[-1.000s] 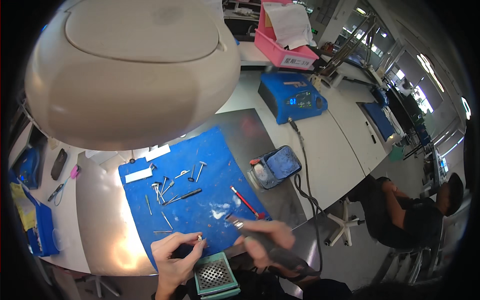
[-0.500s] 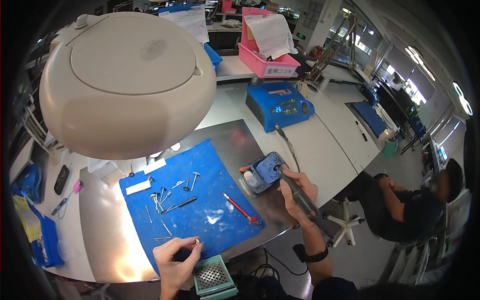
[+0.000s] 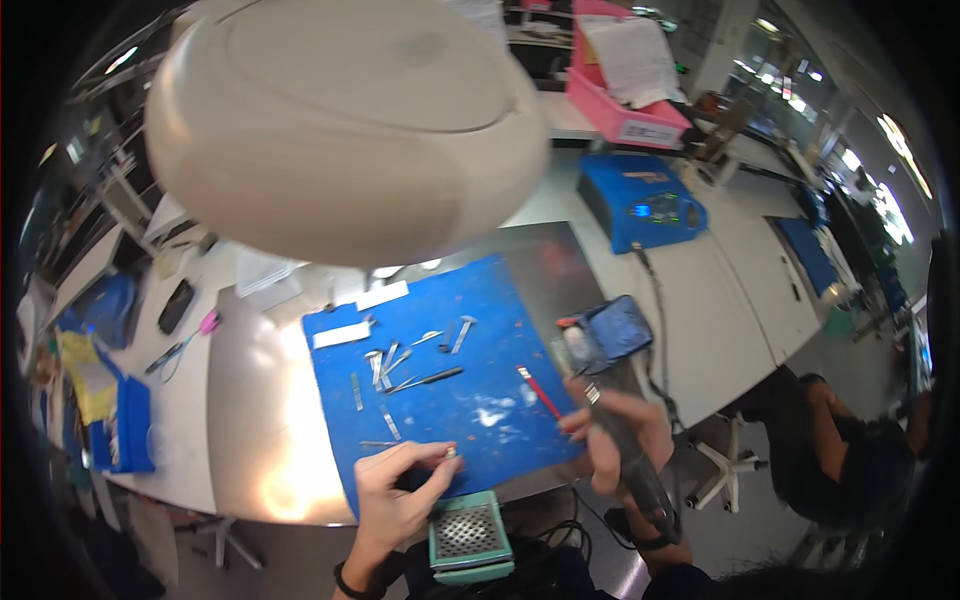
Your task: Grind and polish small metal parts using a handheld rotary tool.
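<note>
My left hand [image 3: 398, 490] pinches a small pale piece [image 3: 451, 453] between thumb and fingertips, just above the front of the blue mat [image 3: 470, 395]. The piece is too small to tell its exact kind. A dark rotary handpiece [image 3: 638, 475] lies in the grip of my right hand [image 3: 650, 428], at the mat's right front corner, its tip pointing up and away from me. Both are blurred by motion. A red pencil-like tool [image 3: 540, 392] rests on the mat close to that hand. Below my left hand sits a green box with a perforated metal top [image 3: 468, 532].
Several burs and small tools [image 3: 385, 368] and two white blocks [image 3: 342, 335] lie on the mat. A blue control unit [image 3: 645, 200] with a cord and a small blue-lidded container [image 3: 618, 332] stand to the right. A large beige lamp-like housing [image 3: 350, 130] overhangs the bench. A seated person [image 3: 850, 450] is at right.
My right hand has drawn the handpiece back from the small blue container towards me. My left hand still pinches the small piece. The whole view has swung, shifting the bench rightward.
</note>
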`<state>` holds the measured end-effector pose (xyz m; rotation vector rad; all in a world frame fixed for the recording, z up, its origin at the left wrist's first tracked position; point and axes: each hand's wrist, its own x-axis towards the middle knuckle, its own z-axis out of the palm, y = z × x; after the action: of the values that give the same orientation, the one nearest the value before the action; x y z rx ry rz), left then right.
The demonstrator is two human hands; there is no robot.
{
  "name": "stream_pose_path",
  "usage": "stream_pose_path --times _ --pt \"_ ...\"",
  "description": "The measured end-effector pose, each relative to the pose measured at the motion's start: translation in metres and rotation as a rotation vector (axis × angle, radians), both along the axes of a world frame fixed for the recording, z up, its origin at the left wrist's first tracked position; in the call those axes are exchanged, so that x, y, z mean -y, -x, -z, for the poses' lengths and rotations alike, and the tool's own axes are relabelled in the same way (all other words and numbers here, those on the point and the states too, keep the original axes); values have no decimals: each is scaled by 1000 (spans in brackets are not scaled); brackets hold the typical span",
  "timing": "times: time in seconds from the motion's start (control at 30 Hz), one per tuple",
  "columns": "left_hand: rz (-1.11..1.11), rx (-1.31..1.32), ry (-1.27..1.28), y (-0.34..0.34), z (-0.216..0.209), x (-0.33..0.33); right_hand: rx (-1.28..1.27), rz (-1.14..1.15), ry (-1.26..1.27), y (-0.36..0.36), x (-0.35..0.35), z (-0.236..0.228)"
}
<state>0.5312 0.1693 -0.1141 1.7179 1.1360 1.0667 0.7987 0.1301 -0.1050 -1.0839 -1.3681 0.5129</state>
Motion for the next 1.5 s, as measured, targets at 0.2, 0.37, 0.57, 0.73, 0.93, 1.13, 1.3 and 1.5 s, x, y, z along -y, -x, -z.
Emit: stream_pose_path --times 0.2,0.37,0.57,0.73,0.93,1.13,1.3,1.5 --pt "21 79 67 2 3 -2 74 -378 251 56 -5 11" --pt "23 75 73 3 -1 -3 55 -360 82 67 -8 19" --pt "12 78 64 3 -3 -4 116 -335 36 68 -11 19" --pt "3 82 65 3 -5 -5 152 -329 -6 70 -17 21" --pt "45 47 76 6 -6 -6 140 -375 -25 70 -16 21" --pt "42 94 69 5 -3 -6 169 -336 28 69 -12 22" --pt "40 99 72 5 -3 -5 160 -361 -44 70 -14 24" --pt "41 110 75 5 -4 -5 163 -358 -59 70 -15 26"
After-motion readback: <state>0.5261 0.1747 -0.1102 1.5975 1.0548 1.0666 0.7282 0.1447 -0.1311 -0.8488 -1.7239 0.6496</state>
